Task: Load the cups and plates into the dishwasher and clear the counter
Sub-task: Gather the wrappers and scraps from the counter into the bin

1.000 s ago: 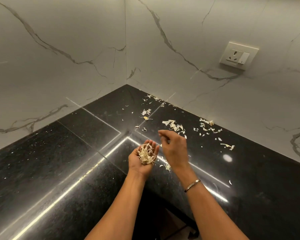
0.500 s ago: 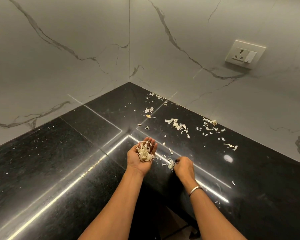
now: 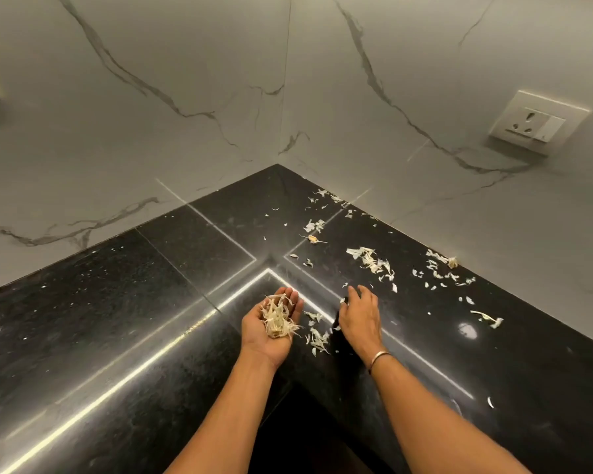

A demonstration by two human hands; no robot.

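The left hand (image 3: pixel 271 331) lies palm up, cupped, fingers side by side and lightly bent, with a heap of dry peels (image 3: pixel 278 319) resting in the palm. The right hand (image 3: pixel 360 316), a metal bangle (image 3: pixel 379 358) on its wrist, is palm down, its fingers a little apart, the tips touching the black counter (image 3: pixel 117 319); whether they pinch a scrap I cannot tell.

Both hands sit well out from the wall corner (image 3: pixel 278 162), towards the counter's front edge. Between them lie loose scraps (image 3: pixel 317 338). A bigger cluster (image 3: pixel 372 263) lies about halfway from the wall corner to the right hand. Small flakes (image 3: pixel 322 196) lie just right of the wall corner, along the right wall's foot. Further from it along that wall sit more bits (image 3: pixel 440 265) and a curled strip (image 3: pixel 486 316). A socket plate (image 3: pixel 538 123) is on that wall, far right of the corner.

Left of the wall corner the counter runs as bare polished stone. Its front edge makes an inner angle below the wrists, opening onto dark space.
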